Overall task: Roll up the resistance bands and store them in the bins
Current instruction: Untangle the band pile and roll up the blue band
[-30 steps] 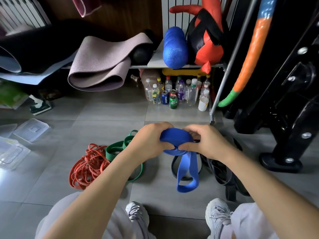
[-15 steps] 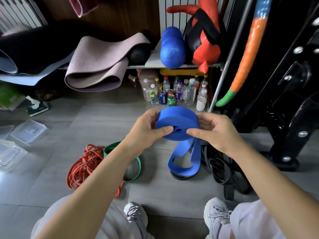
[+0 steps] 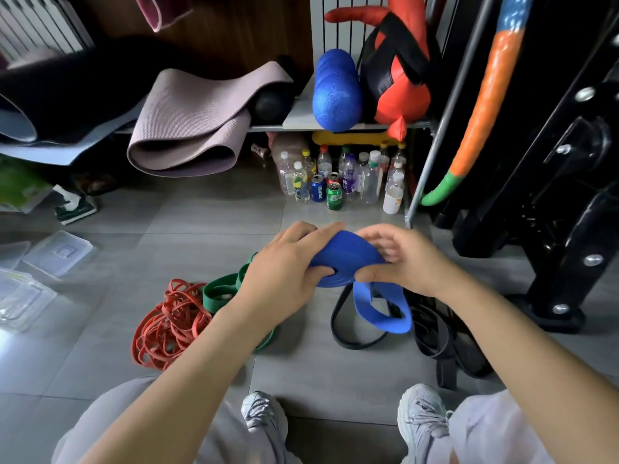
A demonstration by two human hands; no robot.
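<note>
A blue resistance band (image 3: 348,259) is wound into a thick coil held above the floor, with a short loose loop hanging below it. My left hand (image 3: 284,266) grips the coil from the left, thumb pressed near its centre. My right hand (image 3: 398,259) grips it from the right, fingers over the top. On the floor lie a tangle of red bands (image 3: 167,326), a green band (image 3: 224,293) partly hidden by my left forearm, and black bands (image 3: 432,333). Clear plastic bins (image 3: 23,296) and a lid (image 3: 58,252) sit at the left edge.
Several bottles and cans (image 3: 338,182) stand under a shelf holding a rolled pink mat (image 3: 194,128) and a blue foam roller (image 3: 335,92). A black machine frame (image 3: 562,195) fills the right side. My shoes (image 3: 264,420) are at the bottom on grey floor tiles.
The coil has turned further and dropped a little lower. The hanging blue loop has become shorter as more band went onto the coil.
</note>
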